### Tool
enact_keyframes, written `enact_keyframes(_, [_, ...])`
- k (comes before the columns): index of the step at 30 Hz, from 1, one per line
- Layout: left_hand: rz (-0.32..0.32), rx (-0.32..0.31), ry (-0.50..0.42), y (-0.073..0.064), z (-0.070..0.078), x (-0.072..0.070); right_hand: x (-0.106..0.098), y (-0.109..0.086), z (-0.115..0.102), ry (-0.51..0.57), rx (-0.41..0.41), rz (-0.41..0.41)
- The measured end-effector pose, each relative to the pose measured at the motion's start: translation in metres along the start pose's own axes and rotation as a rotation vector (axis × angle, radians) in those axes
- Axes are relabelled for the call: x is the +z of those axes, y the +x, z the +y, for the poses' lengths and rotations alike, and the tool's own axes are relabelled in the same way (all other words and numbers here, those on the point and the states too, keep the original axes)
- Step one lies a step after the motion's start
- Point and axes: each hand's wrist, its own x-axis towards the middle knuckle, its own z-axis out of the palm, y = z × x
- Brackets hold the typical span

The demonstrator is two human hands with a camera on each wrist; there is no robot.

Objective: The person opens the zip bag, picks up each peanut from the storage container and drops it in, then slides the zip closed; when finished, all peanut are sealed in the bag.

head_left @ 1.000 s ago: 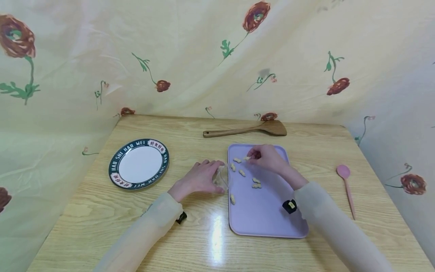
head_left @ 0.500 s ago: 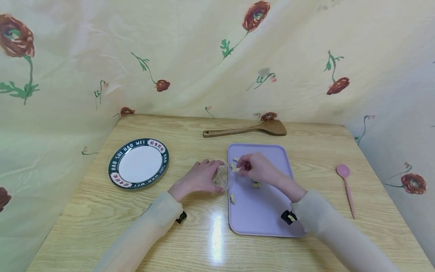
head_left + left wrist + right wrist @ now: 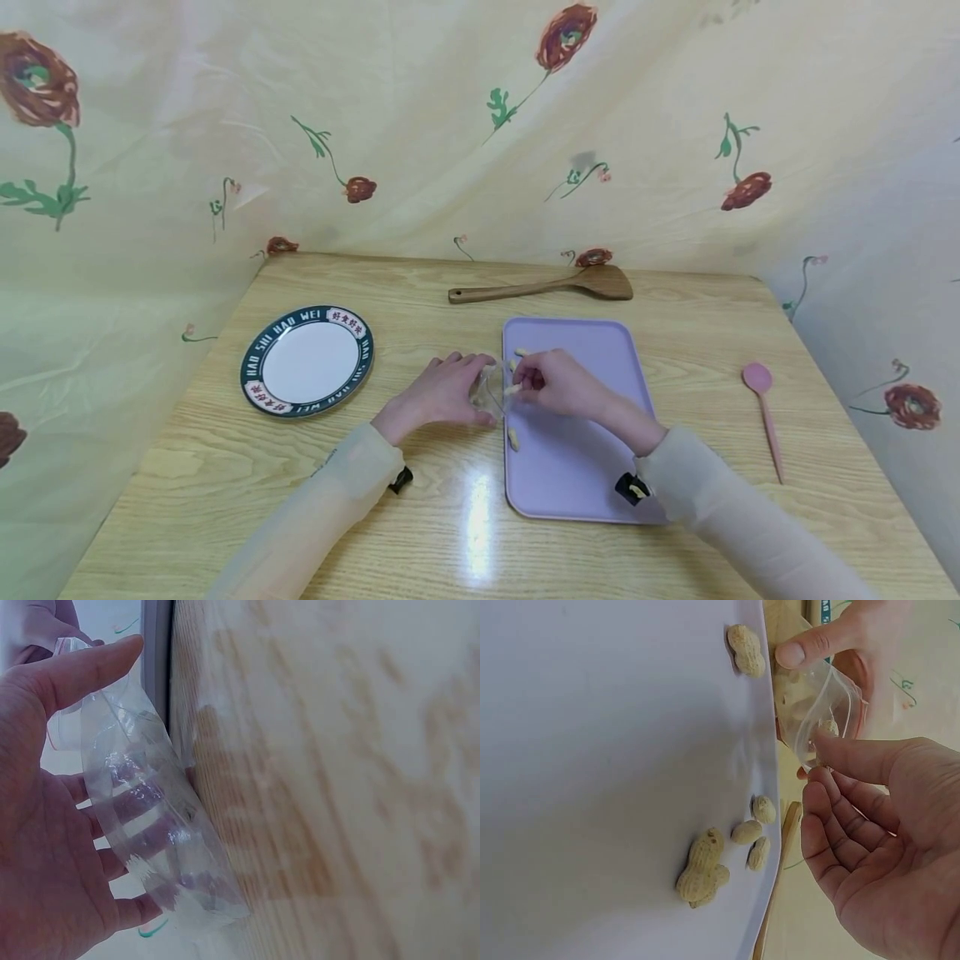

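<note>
My left hand (image 3: 442, 393) holds a clear zip bag (image 3: 150, 802) upright at the left edge of the lilac tray (image 3: 585, 483), its thumb and fingers around the sides. In the right wrist view the bag's mouth stands open toward my right hand (image 3: 900, 825), and pale shapes show through its side. Between right thumb and index finger I pinch a peanut (image 3: 827, 727), right at the bag's mouth. Several more peanuts in their shells lie on the tray, among them one near the bag (image 3: 746, 651) and a pair lying together (image 3: 701, 870).
A wooden spatula (image 3: 525, 289) lies behind the tray. To the left stands a white plate (image 3: 311, 362) with a dark green lettered rim. A pink spoon (image 3: 759, 380) lies on the right side of the table. Flowered cloth hangs behind.
My right hand has carried a peanut from the back of the tray leftward and nearer, to the bag's mouth. The left hand and the bag have stayed in place.
</note>
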Motion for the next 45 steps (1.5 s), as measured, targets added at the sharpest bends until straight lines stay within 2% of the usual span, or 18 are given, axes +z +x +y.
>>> enact_keyframes(20, [-0.014, -0.024, -0.006, 0.001, 0.0, 0.001, 0.001, -0.003, -0.001, 0.0, -0.012, -0.008])
enact_keyframes(29, [-0.009, -0.012, -0.01, 0.001, 0.0, 0.001, -0.002, -0.006, 0.005, 0.032, -0.001, 0.003])
enact_keyframes(45, [-0.009, -0.016, 0.002, 0.001, 0.0, 0.003, -0.024, -0.028, 0.038, -0.025, 0.0, 0.127])
